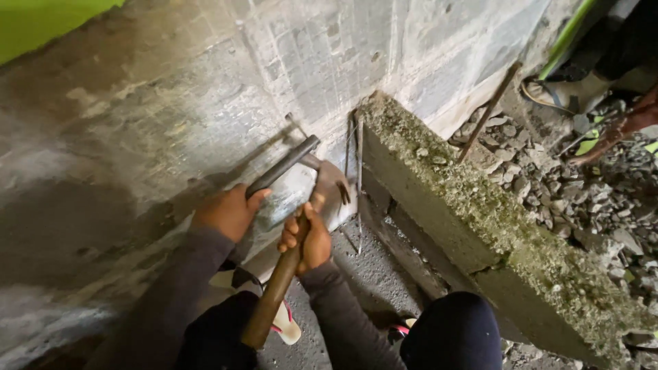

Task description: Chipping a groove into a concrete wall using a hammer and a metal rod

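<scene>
My left hand [228, 211] grips a dark metal chisel bar [288, 163] whose far end points at the grey concrete wall [205, 103]. My right hand [306, 236] is closed around the brown wooden handle [271, 301] of a hammer, high up near its head. The hammer's metal claw head [331, 179] sits right beside the upper end of the chisel, close to the wall. Both sleeves are dark grey.
A low, rough concrete beam [466, 205] runs diagonally to the right, with thin rusty steel rods [358, 164] beside it. Broken rubble [582, 192] lies beyond. Another person's sandalled foot [565, 92] is at the top right. My knees and a sandal [286, 325] are below.
</scene>
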